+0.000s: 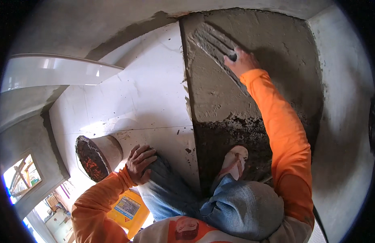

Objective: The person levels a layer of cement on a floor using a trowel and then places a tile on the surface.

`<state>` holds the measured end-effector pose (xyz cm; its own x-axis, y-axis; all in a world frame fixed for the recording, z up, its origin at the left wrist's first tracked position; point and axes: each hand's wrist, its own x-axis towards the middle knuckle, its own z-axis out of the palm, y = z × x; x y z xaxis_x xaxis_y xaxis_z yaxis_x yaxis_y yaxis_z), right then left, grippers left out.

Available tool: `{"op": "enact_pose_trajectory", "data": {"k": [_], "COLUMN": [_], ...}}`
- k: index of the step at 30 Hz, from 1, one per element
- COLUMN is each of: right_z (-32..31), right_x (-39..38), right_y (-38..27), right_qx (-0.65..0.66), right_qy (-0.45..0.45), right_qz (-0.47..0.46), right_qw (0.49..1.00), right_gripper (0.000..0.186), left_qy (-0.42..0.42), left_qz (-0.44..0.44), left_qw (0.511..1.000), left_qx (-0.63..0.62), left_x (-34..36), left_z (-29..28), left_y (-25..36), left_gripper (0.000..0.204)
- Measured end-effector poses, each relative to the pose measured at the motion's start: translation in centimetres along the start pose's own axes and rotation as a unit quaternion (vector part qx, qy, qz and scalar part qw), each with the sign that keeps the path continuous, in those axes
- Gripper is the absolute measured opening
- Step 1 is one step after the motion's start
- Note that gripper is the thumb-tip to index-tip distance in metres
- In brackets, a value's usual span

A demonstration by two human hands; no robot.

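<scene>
The person's right hand [243, 61] grips a long, flat, mortar-caked float [211, 39], which lies aslant on a bed of wet grey mortar [215, 99], near the edge of the smooth white floor tiles [151, 101]. The left hand [139, 163] holds nothing; it rests, fingers lightly bent, on a knee of the faded blue jeans [161, 184]. Just beside it I see a round, mortar-crusted bucket [108, 150]. One foot in a pale thong sandal [237, 156] stands below the mortar.
</scene>
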<state>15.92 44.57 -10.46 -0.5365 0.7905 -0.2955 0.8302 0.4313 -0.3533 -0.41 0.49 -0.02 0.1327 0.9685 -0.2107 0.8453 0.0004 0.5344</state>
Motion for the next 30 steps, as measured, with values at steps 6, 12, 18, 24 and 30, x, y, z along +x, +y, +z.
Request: {"op": "enact_pose_trajectory", "data": {"k": [6, 12, 18, 24, 30], "right_z": [-2.5, -1.5, -4.6, -0.6, -3.4], "right_x": [-3.6, -1.2, -4.3, 5.2, 2.6], "right_y": [2.6, 1.9, 3.3, 4.8, -0.1], "right_qx": [-0.016, 0.029, -0.030, 0.042, -0.011], "right_qy": [-0.068, -0.019, -0.103, 0.110, -0.081], "right_qz": [-0.033, -0.033, -0.077, -0.080, -0.110], "right_qw": [0.997, 0.999, 0.991, 0.990, 0.991], "right_gripper": [0.060, 0.052, 0.049, 0.068, 0.073], "left_qy": [0.009, 0.005, 0.001, 0.008, 0.021], "left_qz": [0.005, 0.003, -0.018, 0.005, -0.007], "left_qw": [1.000, 1.000, 1.000, 1.000, 1.000], "left_qx": [-0.007, -0.009, -0.013, -0.009, -0.011], "left_x": [-0.1, 0.0, -0.9, -0.6, -1.3], "left_z": [-0.2, -0.3, -0.1, 0.0, 0.3], "left_y": [-0.1, -0.2, -0.4, -0.8, -0.7], "left_gripper": [0.039, 0.041, 0.047, 0.046, 0.045]}}
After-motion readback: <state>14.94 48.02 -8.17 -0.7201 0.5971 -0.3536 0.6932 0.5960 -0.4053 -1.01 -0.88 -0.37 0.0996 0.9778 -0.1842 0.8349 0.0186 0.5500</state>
